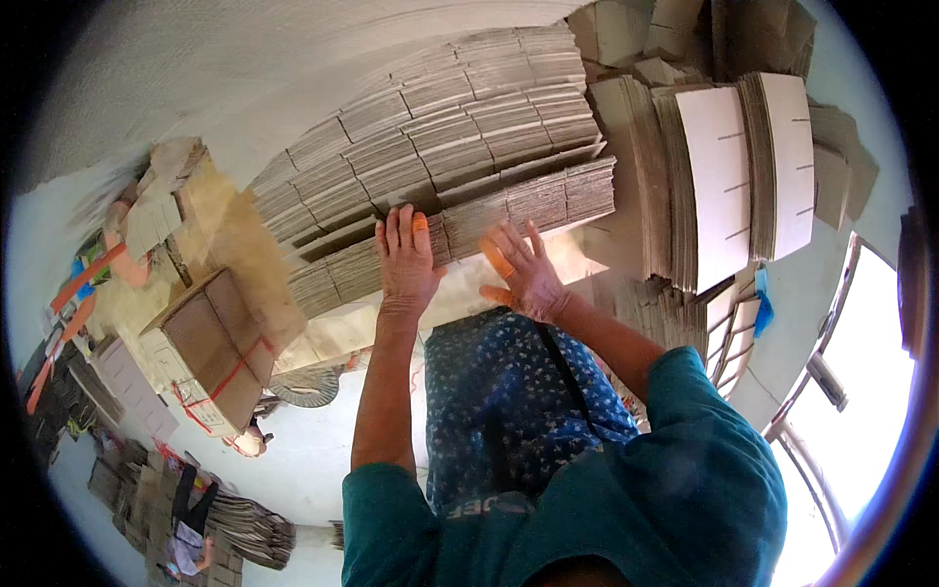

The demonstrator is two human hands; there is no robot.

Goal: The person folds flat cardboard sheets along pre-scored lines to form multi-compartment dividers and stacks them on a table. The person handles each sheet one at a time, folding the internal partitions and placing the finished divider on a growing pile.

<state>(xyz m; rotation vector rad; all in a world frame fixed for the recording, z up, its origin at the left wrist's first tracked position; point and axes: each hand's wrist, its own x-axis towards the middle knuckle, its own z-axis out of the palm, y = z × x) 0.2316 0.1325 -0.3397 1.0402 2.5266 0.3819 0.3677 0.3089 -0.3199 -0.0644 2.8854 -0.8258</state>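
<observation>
Long rows of flat slotted cardboard sheets (469,127) stand packed on edge across the table in front of me. The nearest bundle of cardboard sheets (577,193) is split from the rows behind by a dark gap. My left hand (405,262) lies on this near bundle with its fingers stretched over the edges toward the gap. To its right, my right hand (526,272) has its fingers spread by the bundle's front side; whether it touches the sheets I cannot tell. Orange coverings wrap some fingers of both hands. Neither hand visibly grips anything.
Tall stacks of cardboard (712,186) stand at the right. A brown carton (220,338) with red strapping sits at the left. Farther off at lower left, a person (188,543) is near more cardboard piles (249,528). A bright doorway (851,362) opens at the right.
</observation>
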